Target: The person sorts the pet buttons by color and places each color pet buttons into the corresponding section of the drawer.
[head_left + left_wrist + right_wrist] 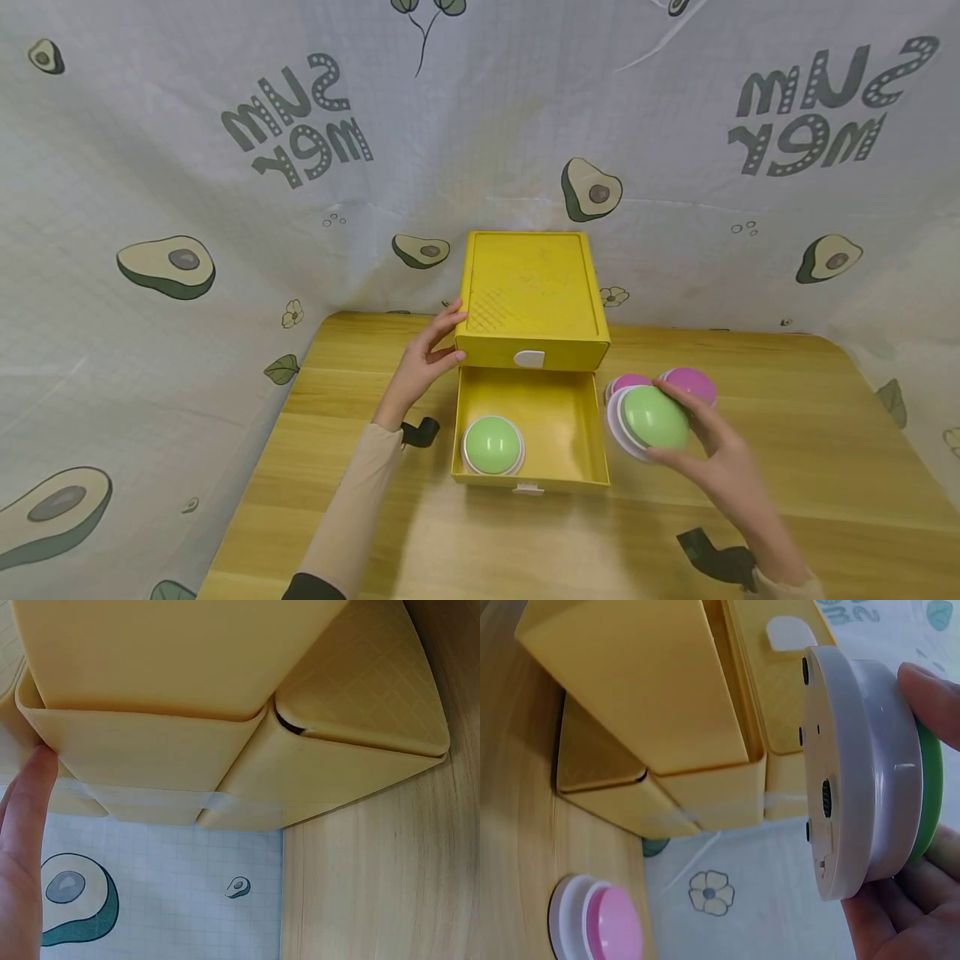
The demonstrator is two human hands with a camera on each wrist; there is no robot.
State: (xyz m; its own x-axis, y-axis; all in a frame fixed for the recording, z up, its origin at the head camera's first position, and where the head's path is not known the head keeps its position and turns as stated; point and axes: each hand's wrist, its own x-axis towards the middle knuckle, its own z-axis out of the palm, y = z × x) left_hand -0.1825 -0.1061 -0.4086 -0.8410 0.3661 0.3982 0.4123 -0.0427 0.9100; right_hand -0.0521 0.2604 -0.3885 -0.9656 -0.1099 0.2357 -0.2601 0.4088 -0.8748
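A yellow drawer box (pixel 532 287) stands at the back of the table with a lower drawer (pixel 558 425) pulled out. One green push button (pixel 492 446) on a white base lies in that drawer's front left. My left hand (pixel 420 367) touches the box's left side, fingertips near its upper front corner; a finger (pixel 28 817) meets the yellow wall in the left wrist view. Right of the drawer, my right hand (pixel 712 450) grips a second green push button (pixel 656 418) by its edge, raised and tilted. Its white underside (pixel 832 780), with dark feet, faces the drawer in the right wrist view.
Two pink push buttons (pixel 692 385) sit on the wooden table (pixel 360 367) behind my right hand, partly hidden by it and the held button. A white sheet (pixel 480 125) printed with avocados hangs behind the box.
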